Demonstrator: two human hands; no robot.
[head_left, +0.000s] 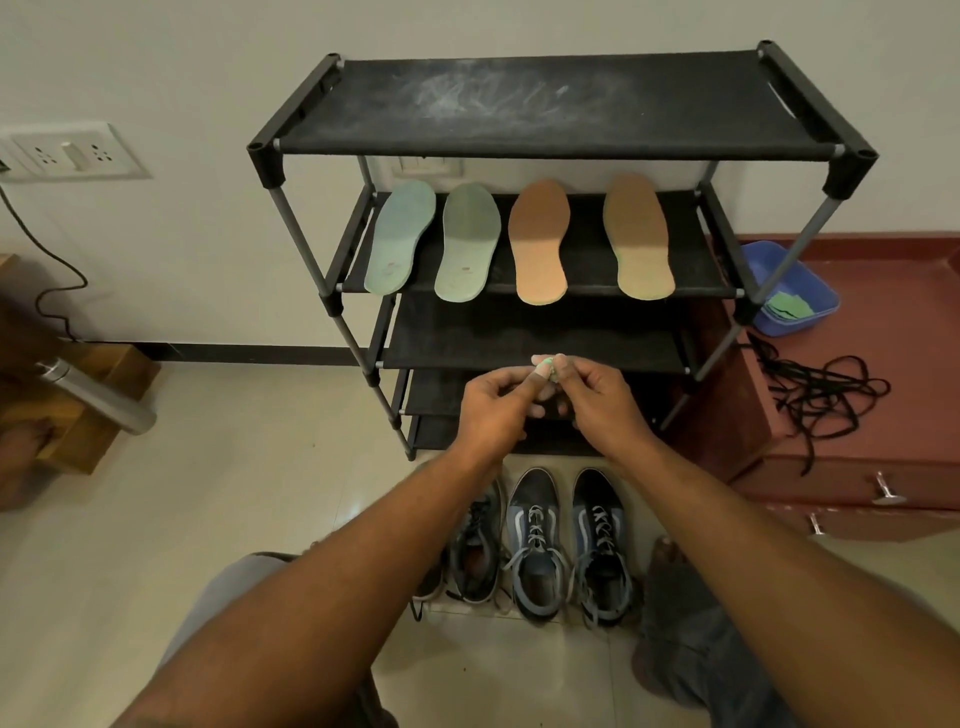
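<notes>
My left hand (496, 402) and my right hand (597, 397) meet in front of the black shoe rack (561, 148), and together they pinch a small pale green scrap (545, 368) between fingertips and thumbs. On the rack's second shelf lie two green insoles (400, 236) (467, 241) and two tan insoles (540, 241) (639, 236), side by side. Dark lace-up shoes (537, 545) stand on the floor below my arms.
A blue tub (779, 280) with green pieces and loose black laces (821, 389) sit on a red-brown drawer unit (883, 467) to the right. At the left are a steel bottle (93, 395) on a wooden stool and a wall socket (72, 150) with a cable.
</notes>
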